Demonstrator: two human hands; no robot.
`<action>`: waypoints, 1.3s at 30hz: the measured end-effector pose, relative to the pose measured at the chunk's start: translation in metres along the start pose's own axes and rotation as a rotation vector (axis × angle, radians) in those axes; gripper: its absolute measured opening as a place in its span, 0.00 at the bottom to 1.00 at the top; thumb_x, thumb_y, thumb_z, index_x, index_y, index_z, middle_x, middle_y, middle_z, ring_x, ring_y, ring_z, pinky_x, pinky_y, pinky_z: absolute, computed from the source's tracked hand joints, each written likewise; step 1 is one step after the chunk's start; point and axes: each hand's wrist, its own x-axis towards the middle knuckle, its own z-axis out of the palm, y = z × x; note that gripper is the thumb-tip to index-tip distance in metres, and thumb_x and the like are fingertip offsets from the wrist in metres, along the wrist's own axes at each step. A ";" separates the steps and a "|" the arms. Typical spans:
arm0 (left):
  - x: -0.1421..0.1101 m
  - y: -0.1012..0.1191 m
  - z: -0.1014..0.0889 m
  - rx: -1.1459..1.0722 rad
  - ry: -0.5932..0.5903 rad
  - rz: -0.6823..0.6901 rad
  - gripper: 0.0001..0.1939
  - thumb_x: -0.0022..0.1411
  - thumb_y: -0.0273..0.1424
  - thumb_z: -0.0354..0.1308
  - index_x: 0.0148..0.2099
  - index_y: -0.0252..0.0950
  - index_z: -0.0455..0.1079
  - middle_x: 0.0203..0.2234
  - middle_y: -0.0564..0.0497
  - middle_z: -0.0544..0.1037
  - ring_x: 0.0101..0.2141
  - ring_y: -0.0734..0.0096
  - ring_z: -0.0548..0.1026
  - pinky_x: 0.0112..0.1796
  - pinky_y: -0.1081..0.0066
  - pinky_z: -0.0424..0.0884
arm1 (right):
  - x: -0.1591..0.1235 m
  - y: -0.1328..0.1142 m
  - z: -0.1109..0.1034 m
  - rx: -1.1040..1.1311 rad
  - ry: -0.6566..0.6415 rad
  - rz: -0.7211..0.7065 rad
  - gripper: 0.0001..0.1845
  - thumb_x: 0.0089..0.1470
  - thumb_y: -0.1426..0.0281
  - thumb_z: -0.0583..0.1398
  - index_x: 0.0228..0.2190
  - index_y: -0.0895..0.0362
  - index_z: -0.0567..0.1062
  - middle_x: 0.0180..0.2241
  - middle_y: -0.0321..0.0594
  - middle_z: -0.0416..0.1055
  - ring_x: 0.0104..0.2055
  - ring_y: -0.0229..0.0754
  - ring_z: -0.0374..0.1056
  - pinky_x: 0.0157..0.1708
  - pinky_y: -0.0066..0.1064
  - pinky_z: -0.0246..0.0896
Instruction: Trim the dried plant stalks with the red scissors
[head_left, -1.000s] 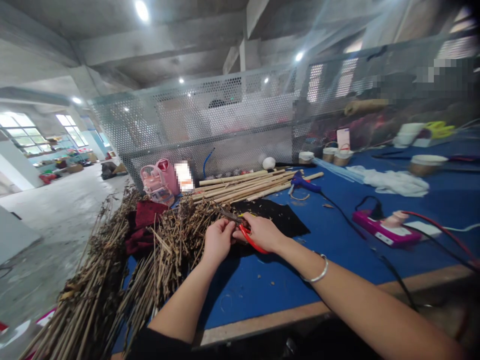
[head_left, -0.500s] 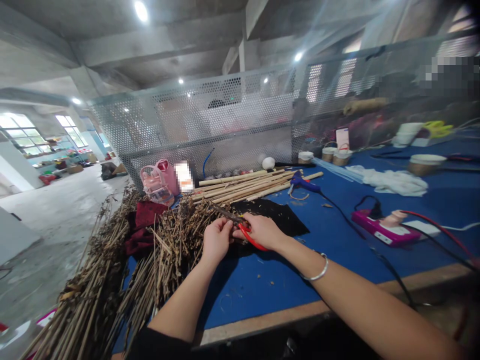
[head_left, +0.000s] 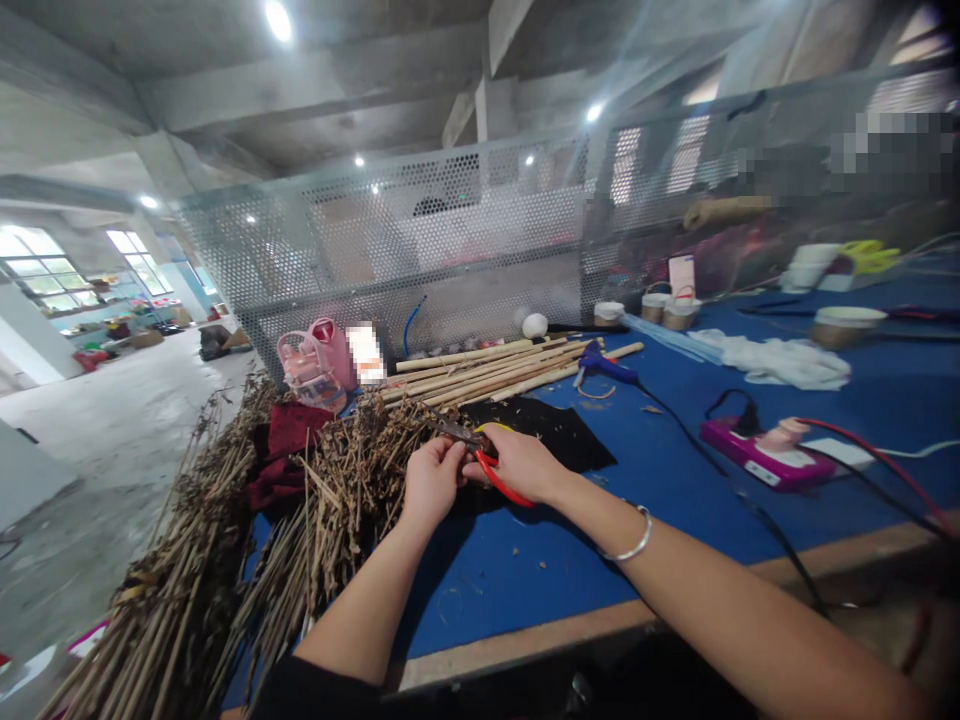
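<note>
My right hand [head_left: 521,463] is closed round red-handled pruning shears [head_left: 491,475], whose dark blades point left toward a heap of dry brown twigs [head_left: 352,470]. My left hand [head_left: 431,480] is closed in a pinch on a thin twig right at the blades. Both hands hover over a black cloth [head_left: 555,430] on the blue table [head_left: 675,470]. A silver bangle [head_left: 634,545] sits on my right wrist.
A bundle of pale bamboo sticks [head_left: 495,365] lies behind the hands, with a blue glue gun [head_left: 607,365] beside it. A pink box with cables [head_left: 750,450], white cloth [head_left: 780,360], cups [head_left: 667,310], a pink bottle [head_left: 315,365] and a perforated metal screen [head_left: 450,240] stand farther back.
The hands stay nearly where they were, with only small finger shifts at the shears; the view drifts slightly.
</note>
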 end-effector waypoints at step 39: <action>-0.001 0.003 -0.001 -0.005 -0.025 -0.026 0.15 0.50 0.41 0.55 0.28 0.33 0.70 0.19 0.52 0.72 0.19 0.78 0.66 0.21 0.78 0.63 | 0.003 -0.001 -0.006 -0.068 -0.055 0.089 0.26 0.45 0.44 0.51 0.30 0.54 0.68 0.29 0.40 0.72 0.32 0.43 0.68 0.25 0.27 0.50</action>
